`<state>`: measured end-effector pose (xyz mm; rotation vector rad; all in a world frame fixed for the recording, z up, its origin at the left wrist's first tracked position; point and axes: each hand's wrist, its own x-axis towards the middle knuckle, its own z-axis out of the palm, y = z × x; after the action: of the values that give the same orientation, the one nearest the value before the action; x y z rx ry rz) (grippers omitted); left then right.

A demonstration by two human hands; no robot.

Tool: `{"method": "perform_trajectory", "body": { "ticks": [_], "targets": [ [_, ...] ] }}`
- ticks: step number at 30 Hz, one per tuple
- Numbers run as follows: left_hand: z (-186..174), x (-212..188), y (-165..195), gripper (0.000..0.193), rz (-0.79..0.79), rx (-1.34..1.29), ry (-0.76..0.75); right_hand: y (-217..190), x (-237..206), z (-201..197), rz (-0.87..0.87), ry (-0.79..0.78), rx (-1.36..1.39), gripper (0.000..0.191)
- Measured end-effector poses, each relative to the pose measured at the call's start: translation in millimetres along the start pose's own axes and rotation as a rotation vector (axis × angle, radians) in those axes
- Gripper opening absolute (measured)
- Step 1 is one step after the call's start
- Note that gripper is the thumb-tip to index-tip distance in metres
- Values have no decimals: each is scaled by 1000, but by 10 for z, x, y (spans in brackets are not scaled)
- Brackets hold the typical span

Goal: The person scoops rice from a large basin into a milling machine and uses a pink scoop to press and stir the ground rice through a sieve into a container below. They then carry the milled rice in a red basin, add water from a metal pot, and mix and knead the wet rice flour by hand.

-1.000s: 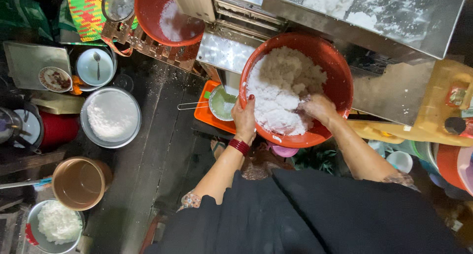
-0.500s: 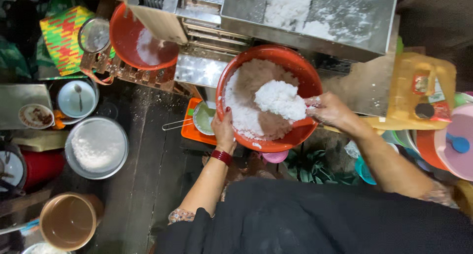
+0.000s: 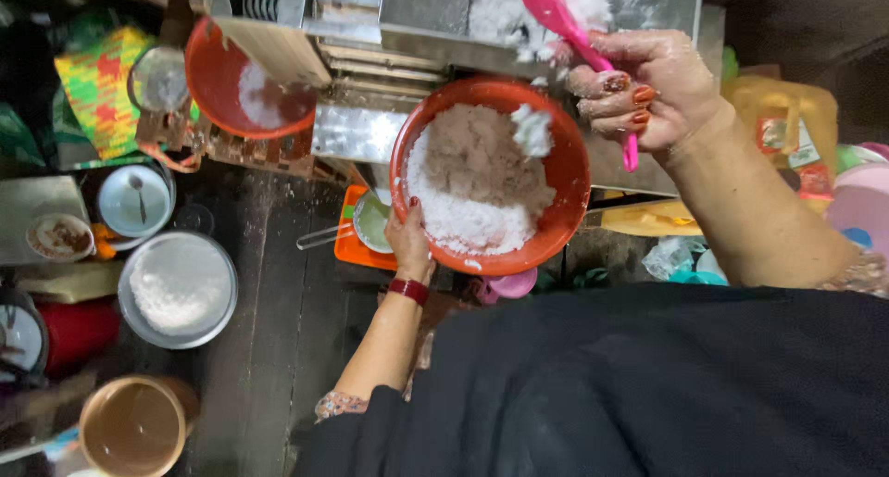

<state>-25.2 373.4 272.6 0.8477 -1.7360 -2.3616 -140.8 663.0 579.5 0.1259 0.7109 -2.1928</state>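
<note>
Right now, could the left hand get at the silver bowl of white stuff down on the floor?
Probably not yet: the left hand is gripping the rim of the orange basin. The path to the silver bowl looks open, but it would have to let go first.

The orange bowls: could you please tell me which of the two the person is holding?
The larger orange bowl, heaped with white shredded stuff; the left hand grips its near rim. The smaller orange bowl sits untouched under the machine's chute, nearly empty.
</note>
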Motion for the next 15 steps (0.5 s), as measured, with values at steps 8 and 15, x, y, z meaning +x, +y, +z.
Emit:
{"method": "perform_trajectory", "body": {
  "ticks": [8,15],
  "targets": [
    [90,-65,-151,12,48,-137,22,451,-75,-72,-78,-30,-249,22],
    [69,-106,-32,21,41,-154,-10,805,380,-1070,8,371,-1908,47]
  ]
}}
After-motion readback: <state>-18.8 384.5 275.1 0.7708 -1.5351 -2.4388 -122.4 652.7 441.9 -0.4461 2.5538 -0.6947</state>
